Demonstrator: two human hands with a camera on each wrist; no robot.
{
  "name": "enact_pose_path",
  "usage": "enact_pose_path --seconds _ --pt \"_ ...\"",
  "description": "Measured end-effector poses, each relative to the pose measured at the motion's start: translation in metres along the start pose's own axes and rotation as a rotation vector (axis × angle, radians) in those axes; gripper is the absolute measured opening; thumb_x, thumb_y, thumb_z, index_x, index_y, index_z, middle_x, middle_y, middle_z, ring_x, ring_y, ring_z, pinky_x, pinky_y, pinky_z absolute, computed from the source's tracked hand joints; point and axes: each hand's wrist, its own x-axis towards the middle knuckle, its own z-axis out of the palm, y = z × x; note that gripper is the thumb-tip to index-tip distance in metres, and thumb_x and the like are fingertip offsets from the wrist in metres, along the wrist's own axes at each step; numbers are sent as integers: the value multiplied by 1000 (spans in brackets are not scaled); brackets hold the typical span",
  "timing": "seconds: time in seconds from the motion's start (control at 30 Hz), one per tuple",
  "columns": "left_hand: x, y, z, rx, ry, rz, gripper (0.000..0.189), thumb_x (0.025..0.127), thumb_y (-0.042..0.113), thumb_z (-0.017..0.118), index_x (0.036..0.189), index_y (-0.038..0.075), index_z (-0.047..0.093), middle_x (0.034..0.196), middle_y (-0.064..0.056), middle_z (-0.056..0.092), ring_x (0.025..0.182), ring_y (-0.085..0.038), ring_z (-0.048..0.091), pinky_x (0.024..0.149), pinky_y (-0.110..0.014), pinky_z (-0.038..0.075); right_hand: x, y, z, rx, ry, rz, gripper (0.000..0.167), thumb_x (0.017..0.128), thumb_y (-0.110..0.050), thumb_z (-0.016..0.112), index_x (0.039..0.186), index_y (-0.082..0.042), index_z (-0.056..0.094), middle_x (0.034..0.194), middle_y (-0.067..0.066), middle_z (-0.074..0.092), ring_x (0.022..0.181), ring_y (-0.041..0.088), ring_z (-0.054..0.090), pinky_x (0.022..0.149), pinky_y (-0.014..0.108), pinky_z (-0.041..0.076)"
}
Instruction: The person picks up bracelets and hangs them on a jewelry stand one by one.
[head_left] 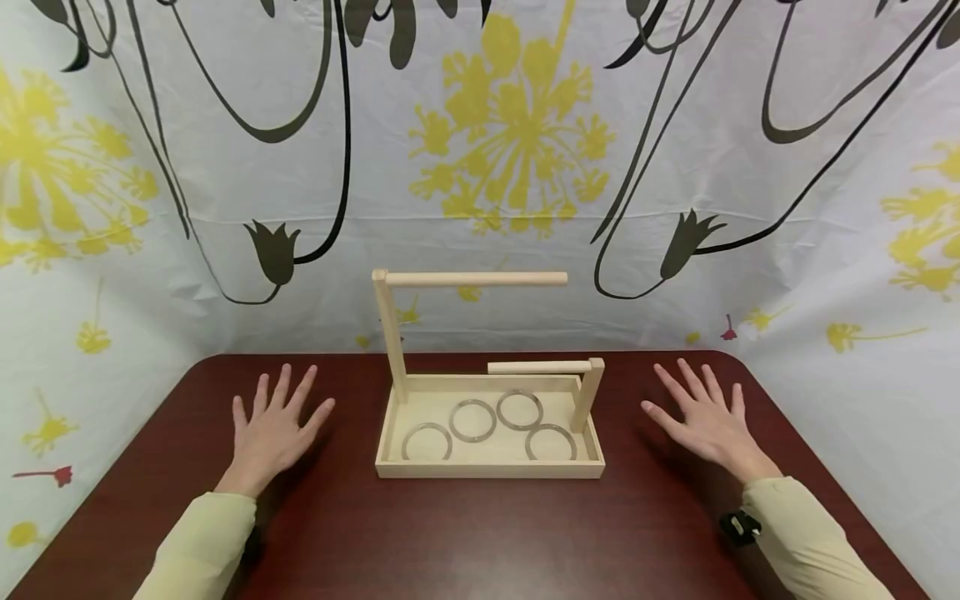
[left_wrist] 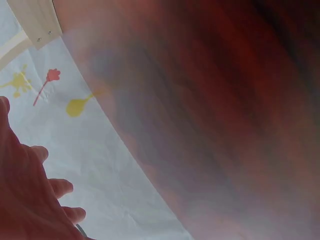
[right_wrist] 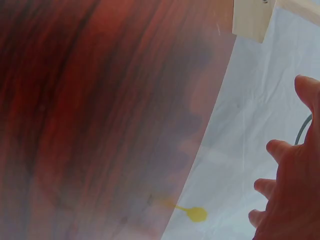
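Observation:
Between the two hands stands a shallow wooden tray (head_left: 491, 472) with a tall post and long peg (head_left: 477, 279) on its left and a shorter post and peg (head_left: 540, 367) on its right. Several clear rings lie inside it, among them a ring (head_left: 472, 421) near the middle. My left hand (head_left: 273, 429), to the tray's left, has its fingers spread and holds nothing. On the tray's other side my right hand (head_left: 708, 421) is likewise spread and bare. Each wrist view shows part of its hand, left (left_wrist: 25, 180) and right (right_wrist: 295, 185), apart from the tray.
A dark red-brown wooden table (head_left: 480, 533) lies under the tray. Behind and beside it hangs a pale cloth (head_left: 480, 183) printed with yellow and dark flowers. A black device (head_left: 741, 527) sits at the right wrist.

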Motion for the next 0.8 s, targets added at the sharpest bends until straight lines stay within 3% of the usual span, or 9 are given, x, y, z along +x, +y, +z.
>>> enact_pose_path --seconds 0.23,0.47,0.67,0.8 --pt "5 15 3 -51 -17 27 75 98 58 39 157 18 16 158 -22 5 141 -48 -2 101 -71 -7 1 -1 2 54 41 -59 73 97 -53 47 154 -14 25 154 27 18 141 47 4 103 69 -4" --pt "8 37 9 -121 -52 86 74 98 57 40 157 17 16 158 -22 8 142 -46 3 104 -69 0 2 -6 2 245 64 -190 57 97 -33 56 145 -4 40 142 31 38 134 52 23 99 69 21" --pt "11 53 19 -209 -117 162 73 100 52 40 156 11 16 157 -24 10 141 -46 12 105 -68 9 -1 -14 4 286 99 -226 51 98 -28 57 139 0 46 136 24 47 127 44 39 96 61 31" --pt "12 62 26 -215 -171 198 76 99 53 41 155 7 18 157 -24 13 140 -46 17 104 -68 11 -4 -20 5 297 127 -239 48 97 -26 59 136 1 49 130 21 53 121 39 46 93 56 35"
